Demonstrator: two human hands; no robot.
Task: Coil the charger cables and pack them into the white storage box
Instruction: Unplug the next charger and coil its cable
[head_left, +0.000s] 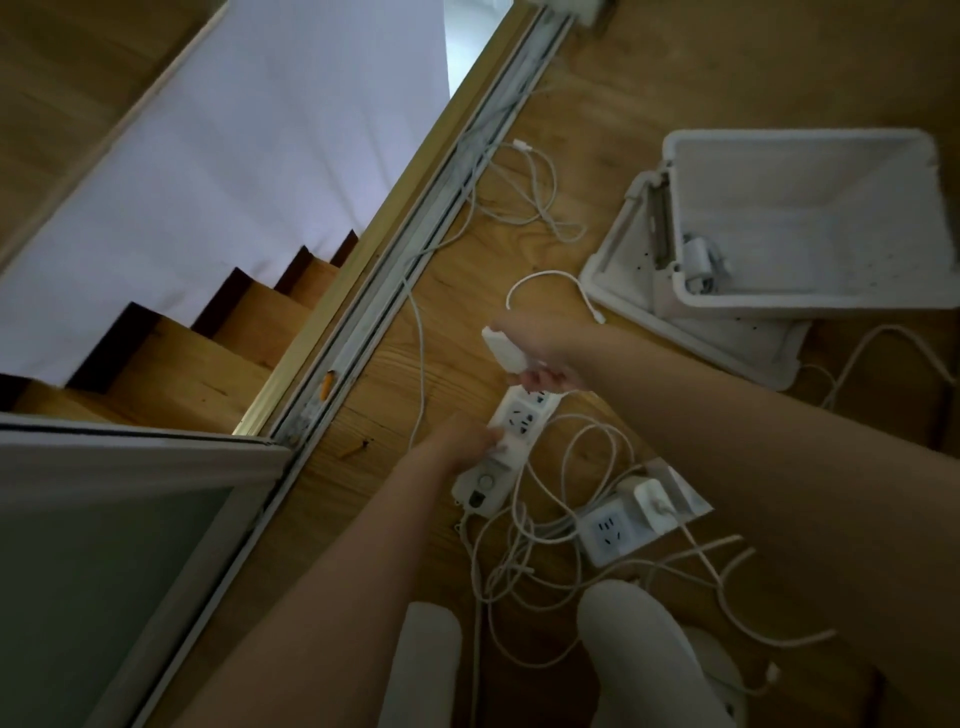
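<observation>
Our right hand (543, 358) closes around a white charger brick (501, 347), thumb and fingers wrapped about its near end, and holds it just over the far end of the white power strip (511, 434). Whether its prongs touch the strip's socket we cannot tell. From the brick a short white cable (545, 277) arches away over the floor and ends in a small connector near the box. Our left hand (467, 435) lies on the strip's left edge, fingers stretched flat across it and pressing it to the wooden floor (649, 78).

Beside the strip's near end lies a tangle of white cables (519, 551), and in it stands a cube socket (607, 531) with a white adapter (652, 503) plugged into its side. Our knees (636, 649), in pale trousers, frame the tangle from below.

The white storage box (810, 150) stands well to the right of our hands, open, partly resting on its lid (727, 343). One coiled charger (701, 260) lies in its near left corner. Another loose cable (535, 192) loops beside the sliding-door track (415, 234), beyond which wooden stairs (208, 343) descend.
</observation>
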